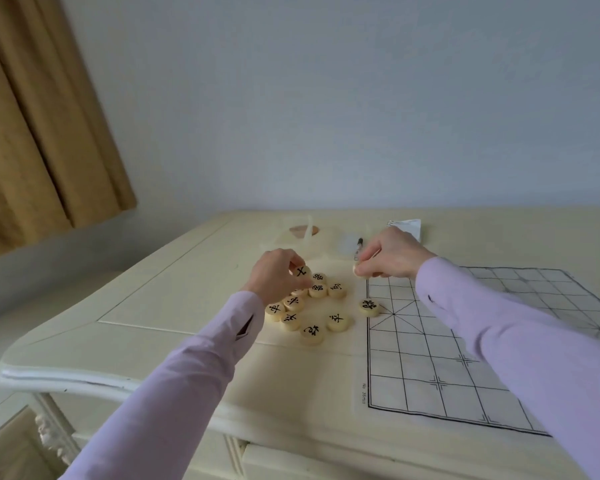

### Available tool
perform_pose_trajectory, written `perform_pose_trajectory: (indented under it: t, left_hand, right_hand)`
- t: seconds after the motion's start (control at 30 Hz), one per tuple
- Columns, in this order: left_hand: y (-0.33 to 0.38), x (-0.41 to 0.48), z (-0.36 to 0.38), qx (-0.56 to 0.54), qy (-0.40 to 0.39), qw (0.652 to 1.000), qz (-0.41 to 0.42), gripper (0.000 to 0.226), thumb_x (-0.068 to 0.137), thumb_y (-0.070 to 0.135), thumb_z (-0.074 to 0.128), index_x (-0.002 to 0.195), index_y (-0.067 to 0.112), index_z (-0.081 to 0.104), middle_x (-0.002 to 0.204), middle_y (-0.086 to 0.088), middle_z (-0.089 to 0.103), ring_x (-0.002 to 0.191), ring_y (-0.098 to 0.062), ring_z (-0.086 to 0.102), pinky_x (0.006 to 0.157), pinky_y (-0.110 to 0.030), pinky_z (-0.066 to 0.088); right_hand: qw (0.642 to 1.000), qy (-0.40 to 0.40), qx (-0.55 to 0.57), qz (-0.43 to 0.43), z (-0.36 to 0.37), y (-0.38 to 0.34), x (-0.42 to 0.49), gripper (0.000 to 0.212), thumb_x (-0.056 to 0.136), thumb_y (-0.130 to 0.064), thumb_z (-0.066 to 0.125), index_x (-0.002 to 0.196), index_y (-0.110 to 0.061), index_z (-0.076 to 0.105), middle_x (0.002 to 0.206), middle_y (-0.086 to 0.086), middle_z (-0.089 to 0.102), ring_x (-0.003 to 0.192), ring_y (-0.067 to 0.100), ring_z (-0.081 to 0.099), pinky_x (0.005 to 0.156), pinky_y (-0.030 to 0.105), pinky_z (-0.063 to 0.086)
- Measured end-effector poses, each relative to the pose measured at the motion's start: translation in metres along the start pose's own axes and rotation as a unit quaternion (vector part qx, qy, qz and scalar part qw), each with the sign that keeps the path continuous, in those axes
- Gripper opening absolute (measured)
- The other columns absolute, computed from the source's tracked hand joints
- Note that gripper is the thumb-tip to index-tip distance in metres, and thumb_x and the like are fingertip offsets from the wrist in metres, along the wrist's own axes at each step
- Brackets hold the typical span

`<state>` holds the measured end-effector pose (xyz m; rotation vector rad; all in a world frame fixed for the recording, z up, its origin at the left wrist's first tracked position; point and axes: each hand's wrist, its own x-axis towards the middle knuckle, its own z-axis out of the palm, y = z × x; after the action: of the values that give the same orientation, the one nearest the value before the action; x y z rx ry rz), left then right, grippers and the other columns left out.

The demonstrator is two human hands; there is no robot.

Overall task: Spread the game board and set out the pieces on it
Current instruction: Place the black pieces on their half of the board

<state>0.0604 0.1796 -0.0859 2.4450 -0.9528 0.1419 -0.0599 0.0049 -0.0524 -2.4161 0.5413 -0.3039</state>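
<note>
Head view: left grip [278, 280] pinched a round piece [302, 273] just over the pile [309, 306] on the tabletop [153, 289], prob. to pick it. Right grip [392, 252] pinched another piece [359, 270] at the corner of the board [465, 341], prob. its spot. Board lay flat beside the pile, w/ black lines. Pieces were pale w/ black signs.

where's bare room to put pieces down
The board grid near the front edge, below the right sleeve, is bare; only one piece sits at its left border. The tabletop left of the left hand is bare too. Crowded: the piece cluster between hand and board.
</note>
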Motion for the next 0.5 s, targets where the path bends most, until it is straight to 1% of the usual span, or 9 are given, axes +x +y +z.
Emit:
perform_pose_trajectory:
  t: [0.07, 0.13, 0.2, 0.3, 0.4, 0.5]
  left_hand:
    - [0.004, -0.002, 0.0, -0.029, 0.004, 0.999, 0.015, 0.036, 0.081, 0.026, 0.072, 0.113, 0.016, 0.063, 0.106, 0.001, 0.061, 0.1, -0.016, 0.053, 0.079, -0.025, 0.039]
    - [0.009, -0.004, 0.002, -0.04, -0.008, 0.999, 0.03, 0.037, 0.082, 0.022, 0.069, 0.118, 0.018, 0.061, 0.108, 0.002, 0.06, 0.104, -0.017, 0.053, 0.085, -0.025, 0.041]
    - [0.013, -0.005, 0.005, -0.051, -0.024, 0.998, 0.036, 0.04, 0.083, 0.019, 0.069, 0.122, 0.02, 0.058, 0.107, 0.004, 0.058, 0.104, -0.014, 0.052, 0.087, -0.025, 0.042]
    - [0.016, -0.006, 0.008, -0.063, -0.038, 0.996, 0.047, 0.041, 0.082, 0.017, 0.068, 0.122, 0.022, 0.058, 0.104, 0.006, 0.056, 0.101, -0.011, 0.052, 0.087, -0.023, 0.042]
    - [0.019, -0.006, 0.009, -0.062, -0.041, 0.996, 0.056, 0.036, 0.083, 0.017, 0.067, 0.119, 0.021, 0.06, 0.104, 0.005, 0.058, 0.099, -0.011, 0.053, 0.085, -0.022, 0.042]
    - [0.021, -0.006, 0.009, -0.068, -0.054, 0.994, 0.065, 0.035, 0.08, 0.019, 0.071, 0.114, 0.022, 0.062, 0.101, 0.005, 0.06, 0.094, -0.01, 0.054, 0.085, -0.022, 0.043]
  right_hand:
    - [0.999, -0.003, 0.039, 0.017, -0.002, 0.011, 0.001, 0.014, 0.068, -0.014, 0.075, 0.081, -0.009, 0.076, 0.078, 0.008, 0.072, 0.07, 0.016, 0.061, 0.081, 0.031, 0.055]
    - [0.995, -0.013, 0.086, 0.039, -0.001, 0.02, 0.001, 0.017, 0.069, -0.01, 0.075, 0.085, -0.003, 0.075, 0.08, 0.013, 0.071, 0.071, 0.017, 0.06, 0.08, 0.031, 0.056]
    - [0.991, -0.017, 0.115, 0.058, 0.003, 0.028, 0.001, 0.02, 0.069, -0.009, 0.076, 0.088, -0.002, 0.074, 0.079, 0.009, 0.07, 0.071, 0.017, 0.061, 0.077, 0.029, 0.056]
    - [0.995, -0.01, 0.072, 0.063, 0.011, 0.033, 0.004, 0.02, 0.065, -0.016, 0.078, 0.085, -0.009, 0.076, 0.075, 0.003, 0.068, 0.072, 0.016, 0.06, 0.078, 0.031, 0.054]
    - [0.998, -0.012, 0.022, 0.06, 0.015, 0.031, 0.002, 0.025, 0.066, -0.021, 0.08, 0.091, -0.017, 0.075, 0.086, -0.001, 0.068, 0.083, 0.016, 0.059, 0.075, 0.024, 0.046]
    - [0.998, -0.008, 0.019, 0.067, 0.018, 0.028, 0.001, 0.03, 0.068, -0.021, 0.08, 0.097, -0.018, 0.074, 0.096, 0.0, 0.067, 0.089, 0.016, 0.058, 0.076, 0.021, 0.043]
